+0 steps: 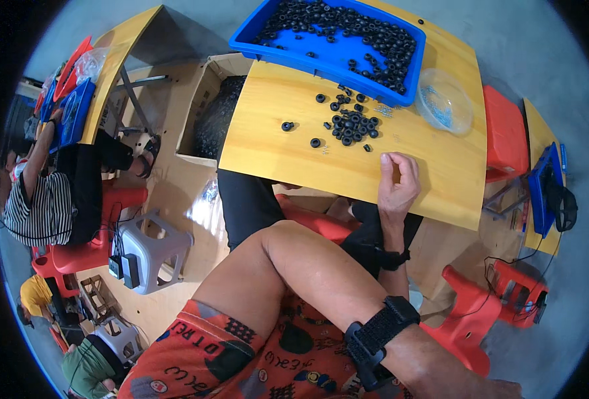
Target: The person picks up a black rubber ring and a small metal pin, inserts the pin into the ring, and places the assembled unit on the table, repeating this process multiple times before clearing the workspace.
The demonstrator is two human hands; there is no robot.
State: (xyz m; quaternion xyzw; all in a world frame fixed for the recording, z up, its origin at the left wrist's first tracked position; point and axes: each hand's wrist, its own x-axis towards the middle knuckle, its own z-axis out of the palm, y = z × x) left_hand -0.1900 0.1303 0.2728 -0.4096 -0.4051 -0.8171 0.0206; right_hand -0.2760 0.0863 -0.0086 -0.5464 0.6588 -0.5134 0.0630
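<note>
Closest in, a bare forearm is crossing the bottom of the view over a red patterned garment, wearing a black woven strap band (381,332) at the wrist; that forearm is running toward the lower right rim, and the left hand (500,391) is barely showing at the very edge, so whether it is spread or closed cannot be told. Just beyond, the right hand (397,181) is resting on the near edge of the smooth yellow wooden surface (294,156), its wrist wrapped in another dark band, its fingers curling inward with the tips pressed together as if pinching something too small to make out. A little further across the surface, a loose cluster of small black rubber rings (353,125) is lying in a heap, each one round, matte and holed like a washer, with a few strays sitting apart to the left. To the right of the heap a clear, thin-walled plastic bowl (444,101) is holding tiny pale metal bits. At the far edge a bright blue plastic tray (288,50) with raised walls is carrying many more of the same rings. Off to the left, a brown cardboard box (204,100) is standing on the floor, and a grey plastic stool (149,249) is sitting nearer.
</note>
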